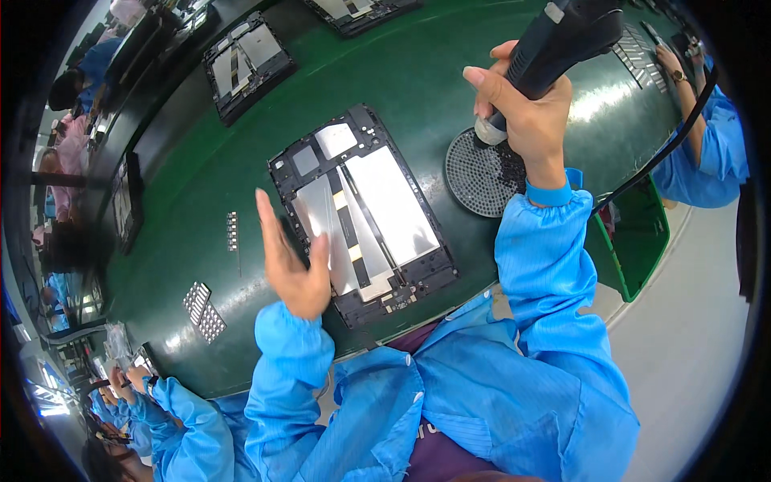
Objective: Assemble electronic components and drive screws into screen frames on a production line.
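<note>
- I note my right hand (536, 120) gripping the black power driver (556, 50), fingers curled around it.
- Its nose stands over the round grey dish (472, 185) of small dark screws (509, 170); contact I cannot tell.
- The opened tablet (395, 210) lies left of the dish.
- My left hand (299, 279), open, overlaps its left edge; touch uncertain.
- I judge a steady driver and light pressure best, avoiding scattered screws.
</note>
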